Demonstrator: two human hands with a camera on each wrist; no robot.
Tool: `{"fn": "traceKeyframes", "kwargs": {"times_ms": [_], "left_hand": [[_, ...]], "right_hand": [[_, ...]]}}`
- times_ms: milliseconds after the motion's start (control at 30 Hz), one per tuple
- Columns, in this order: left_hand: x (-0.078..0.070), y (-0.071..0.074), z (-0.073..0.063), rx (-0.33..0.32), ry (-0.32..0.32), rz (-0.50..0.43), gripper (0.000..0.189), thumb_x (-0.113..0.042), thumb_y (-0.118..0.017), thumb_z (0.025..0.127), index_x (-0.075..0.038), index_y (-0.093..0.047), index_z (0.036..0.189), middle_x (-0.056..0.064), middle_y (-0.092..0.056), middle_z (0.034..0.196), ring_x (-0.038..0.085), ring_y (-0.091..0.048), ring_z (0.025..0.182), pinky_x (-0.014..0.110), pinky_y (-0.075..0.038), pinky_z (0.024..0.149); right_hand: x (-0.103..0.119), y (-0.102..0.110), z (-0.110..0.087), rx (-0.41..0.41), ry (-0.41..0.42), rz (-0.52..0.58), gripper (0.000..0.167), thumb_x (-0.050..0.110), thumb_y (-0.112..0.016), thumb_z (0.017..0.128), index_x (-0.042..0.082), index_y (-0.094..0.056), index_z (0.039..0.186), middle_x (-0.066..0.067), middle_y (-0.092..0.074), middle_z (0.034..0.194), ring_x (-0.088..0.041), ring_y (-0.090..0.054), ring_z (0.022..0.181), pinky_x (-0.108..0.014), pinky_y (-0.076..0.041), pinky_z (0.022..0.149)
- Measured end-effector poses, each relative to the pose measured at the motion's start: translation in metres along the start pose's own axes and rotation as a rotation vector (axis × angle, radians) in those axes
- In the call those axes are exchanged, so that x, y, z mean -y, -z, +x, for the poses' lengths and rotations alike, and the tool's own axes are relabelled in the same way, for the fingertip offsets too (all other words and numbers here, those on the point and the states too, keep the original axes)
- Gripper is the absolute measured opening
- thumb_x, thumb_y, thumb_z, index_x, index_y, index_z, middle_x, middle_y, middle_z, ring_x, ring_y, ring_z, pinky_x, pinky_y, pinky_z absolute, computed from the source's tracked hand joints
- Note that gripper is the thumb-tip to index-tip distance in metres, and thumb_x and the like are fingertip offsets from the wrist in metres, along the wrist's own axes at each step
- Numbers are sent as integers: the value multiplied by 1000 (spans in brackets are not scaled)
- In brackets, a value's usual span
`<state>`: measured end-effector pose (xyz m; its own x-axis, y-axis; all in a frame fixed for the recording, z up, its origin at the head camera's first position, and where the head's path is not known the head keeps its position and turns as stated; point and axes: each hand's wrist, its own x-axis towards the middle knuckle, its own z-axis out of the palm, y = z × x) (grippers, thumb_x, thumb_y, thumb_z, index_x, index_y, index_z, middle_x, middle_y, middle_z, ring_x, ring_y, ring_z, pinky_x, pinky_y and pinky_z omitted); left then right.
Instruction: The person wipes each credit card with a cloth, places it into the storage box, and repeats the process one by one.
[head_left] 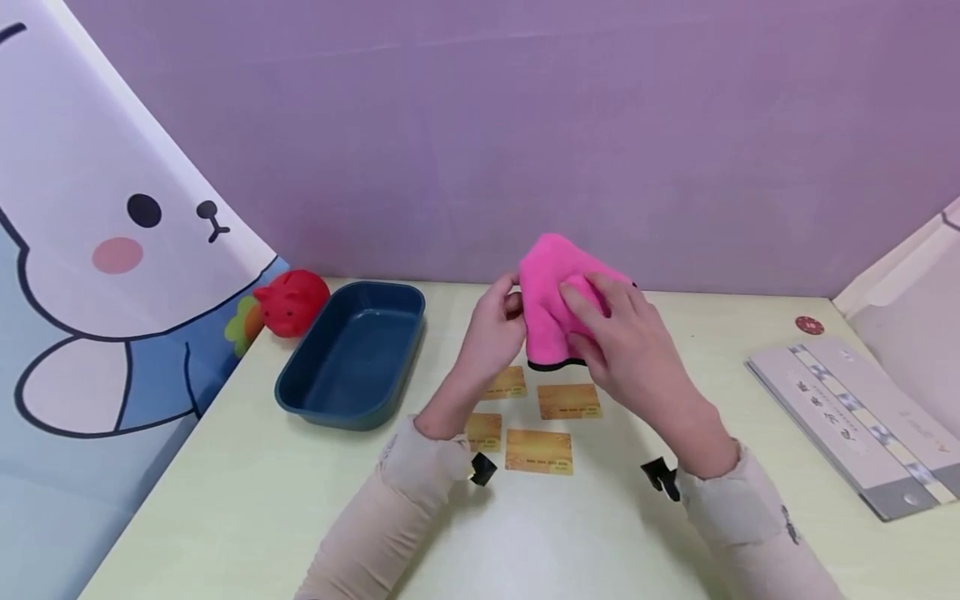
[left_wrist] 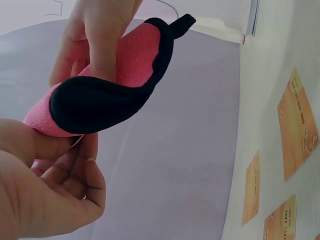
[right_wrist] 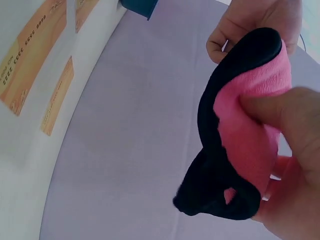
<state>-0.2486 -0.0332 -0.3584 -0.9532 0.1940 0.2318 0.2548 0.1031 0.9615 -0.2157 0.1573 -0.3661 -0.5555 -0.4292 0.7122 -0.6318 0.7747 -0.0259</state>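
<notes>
Both hands hold up a pink fleecy cloth (head_left: 546,271) with black trim, bunched and folded over, above the table's back part. My right hand (head_left: 628,346) grips it from the right, thumb and fingers pressed into the pink fabric. At its left edge, my left hand (head_left: 491,329) pinches the cloth between thumb and curled fingers. In the right wrist view, the black trim (right_wrist: 207,112) runs along the edge down to a black loop (right_wrist: 200,185). Under the hands lie several gold cards, including one card (head_left: 538,452) in front and another card (head_left: 570,402) behind it.
A dark blue tub (head_left: 352,419) stands left of the hands, with a red piggy bank (head_left: 296,302) beside its back corner. On the right lie a grey-and-white folder-like box (head_left: 862,425) and a red chip (head_left: 810,325). A purple backdrop (head_left: 480,150) rises behind the table.
</notes>
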Motion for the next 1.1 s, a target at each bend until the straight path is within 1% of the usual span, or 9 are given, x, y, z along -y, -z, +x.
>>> {"fn": "traceKeyframes", "kwargs": {"times_ms": [167, 267, 300, 433, 533, 700, 900, 1000, 1100], "left_hand": [[0, 4, -1, 7, 10, -28, 35, 5, -51, 98, -8, -58, 129, 20, -72, 97, 15, -57, 81, 26, -45, 71], [-1, 7, -1, 18, 19, -50, 31, 3, -54, 99, -7, -58, 128, 19, -72, 98, 13, -62, 85, 25, -49, 76], [-2, 9, -1, 21, 18, -52, 32, 2, -55, 99, -8, -58, 128, 19, -73, 98, 12, -64, 86, 25, -49, 77], [-3, 17, 0, 33, -10, -42, 33, -3, -61, 98, -9, -59, 131, 17, -71, 91, 12, -57, 74, 25, -44, 70], [-3, 25, 2, 45, -34, -45, 34, -7, -64, 97, -10, -60, 131, 10, -68, 84, 14, -45, 68, 28, -37, 66], [-5, 36, 4, 49, -53, -67, 38, -10, -63, 98, -11, -57, 135, -3, -57, 70, 17, -38, 67, 30, -38, 70], [-6, 40, 6, 30, -65, -78, 41, -9, -62, 99, -8, -53, 139, -4, -56, 68, 16, -54, 74, 31, -46, 81], [-4, 36, 5, 21, -82, -76, 40, -7, -62, 99, -7, -53, 137, -1, -61, 73, 15, -52, 70, 30, -46, 81], [-2, 30, 5, 23, -99, -40, 37, -8, -62, 99, -9, -55, 135, 9, -67, 81, 16, -55, 71, 30, -44, 77]], "right_hand": [[3, -2, 1, -43, 20, 4, 54, -1, -74, 86, 11, -59, 136, -26, -54, 128, -45, -54, 112, -55, -48, 94], [2, -1, 2, -60, 12, -13, 53, -5, -73, 85, 12, -61, 134, -25, -59, 123, -44, -58, 103, -53, -50, 89], [1, 0, 3, -62, 0, -21, 53, -5, -72, 85, 13, -61, 133, -24, -60, 122, -44, -59, 100, -52, -51, 86], [-5, 6, 3, -58, -82, -50, 48, -2, -71, 87, 15, -63, 131, -24, -63, 117, -43, -61, 91, -52, -52, 77], [-12, 11, 1, -48, -150, -66, 45, -2, -68, 88, 15, -64, 130, -24, -64, 115, -43, -61, 91, -53, -52, 74], [-28, 23, -4, -72, -225, -101, 47, -4, -64, 88, 15, -65, 131, -25, -66, 112, -45, -60, 92, -56, -52, 70], [-36, 40, -6, -171, -285, -105, 45, 2, -63, 90, 16, -65, 133, -26, -66, 112, -46, -58, 94, -59, -48, 68], [-32, 45, -5, -218, -279, -45, 46, 4, -66, 89, 13, -64, 134, -25, -65, 113, -46, -57, 100, -60, -48, 75], [-24, 44, -1, -248, -193, 13, 46, 5, -71, 87, 9, -65, 133, -26, -66, 113, -45, -58, 101, -59, -49, 82]]}}
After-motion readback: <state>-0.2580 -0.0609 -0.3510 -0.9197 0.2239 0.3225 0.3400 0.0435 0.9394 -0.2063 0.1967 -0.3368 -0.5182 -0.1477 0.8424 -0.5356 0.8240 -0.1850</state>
